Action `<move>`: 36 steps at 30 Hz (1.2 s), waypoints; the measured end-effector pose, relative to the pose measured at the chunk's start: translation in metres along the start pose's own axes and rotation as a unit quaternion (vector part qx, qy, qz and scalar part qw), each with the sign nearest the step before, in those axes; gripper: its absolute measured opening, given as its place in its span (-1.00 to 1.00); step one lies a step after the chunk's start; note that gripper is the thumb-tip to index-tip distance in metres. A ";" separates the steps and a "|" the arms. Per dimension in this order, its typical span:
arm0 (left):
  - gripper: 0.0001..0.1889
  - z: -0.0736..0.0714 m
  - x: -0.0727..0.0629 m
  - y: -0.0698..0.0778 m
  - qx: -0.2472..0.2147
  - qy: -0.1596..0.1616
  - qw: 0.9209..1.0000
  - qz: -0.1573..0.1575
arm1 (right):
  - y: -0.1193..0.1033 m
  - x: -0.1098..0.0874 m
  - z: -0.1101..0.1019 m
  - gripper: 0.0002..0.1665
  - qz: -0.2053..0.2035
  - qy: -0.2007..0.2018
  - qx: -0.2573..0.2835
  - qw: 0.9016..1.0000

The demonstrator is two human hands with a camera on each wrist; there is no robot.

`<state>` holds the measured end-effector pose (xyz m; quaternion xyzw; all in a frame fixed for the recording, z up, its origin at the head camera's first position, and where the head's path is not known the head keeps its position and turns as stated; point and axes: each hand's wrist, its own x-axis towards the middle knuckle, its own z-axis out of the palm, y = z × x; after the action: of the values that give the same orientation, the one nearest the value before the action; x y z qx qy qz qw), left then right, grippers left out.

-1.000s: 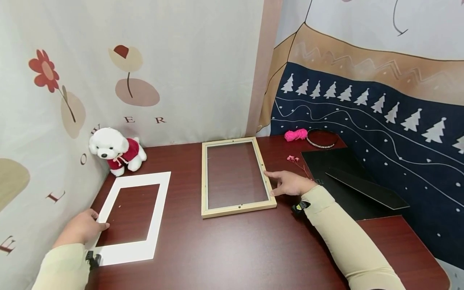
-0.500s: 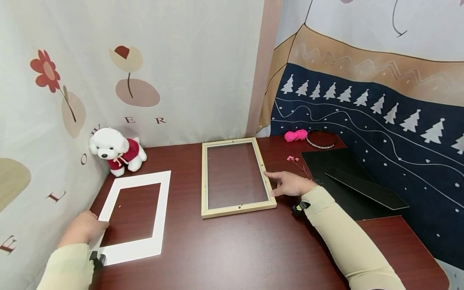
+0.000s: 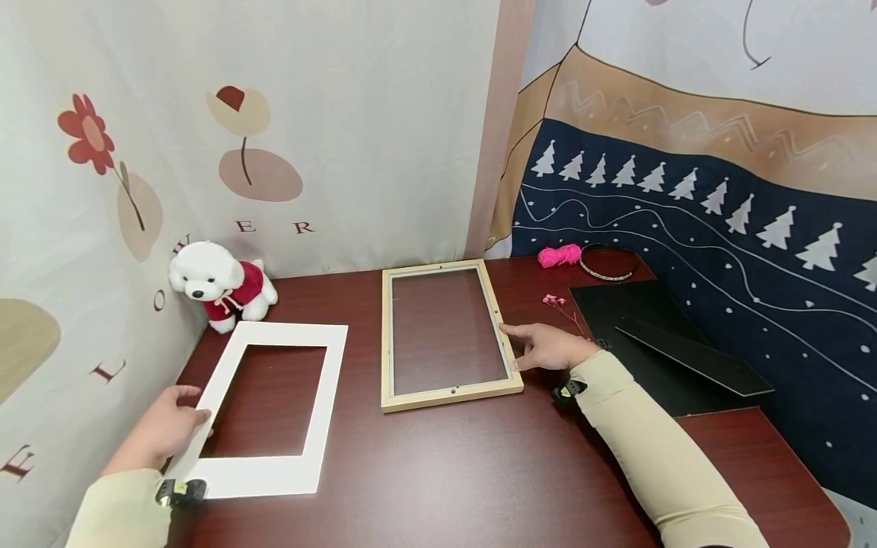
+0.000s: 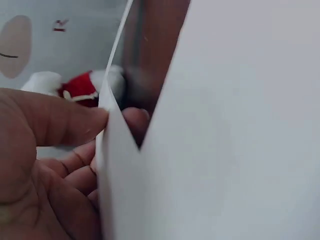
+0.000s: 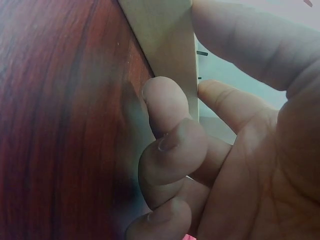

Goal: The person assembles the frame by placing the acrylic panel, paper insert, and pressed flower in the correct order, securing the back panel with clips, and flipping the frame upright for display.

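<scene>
A white picture mat with a rectangular window is raised off the table at the left. My left hand pinches its left border between thumb and fingers; the left wrist view shows the thumb on one face and a fingertip on the other. In the middle of the table lies a light wooden picture frame with a clear pane inside. My right hand touches the frame's right rail with outstretched thumb and forefinger. Its other fingers bend beside the rail, in the right wrist view.
A black backing board with a stand flap lies at the right. Behind it are pink yarn, a dark hoop and a pink flower sprig. A white toy dog sits back left, against the curtain.
My left hand has changed its hold on the mat's left border. The mat has lifted and shifted to the right. My right hand and the picture frame have stayed in place.
</scene>
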<state>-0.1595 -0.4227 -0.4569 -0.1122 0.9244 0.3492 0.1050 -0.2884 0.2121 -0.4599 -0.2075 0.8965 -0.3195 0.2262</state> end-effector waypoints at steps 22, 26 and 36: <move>-0.33 0.031 0.001 0.071 -0.210 0.028 0.976 0.050 | 0.000 0.004 -0.002 0.00 0.001 -0.001 -0.005 1.000; -0.30 0.047 0.011 0.088 -0.266 0.006 0.962 0.057 | -0.002 0.008 -0.003 -0.04 0.001 -0.002 -0.014 1.000; -0.23 0.097 0.037 0.143 -0.364 -0.033 0.927 0.083 | -0.012 0.008 -0.005 -0.11 0.040 0.005 -0.032 0.999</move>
<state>-0.2238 -0.2584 -0.4494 -0.0543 0.7355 0.6729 0.0581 -0.2952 0.2021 -0.4510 -0.1770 0.9152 -0.2822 0.2271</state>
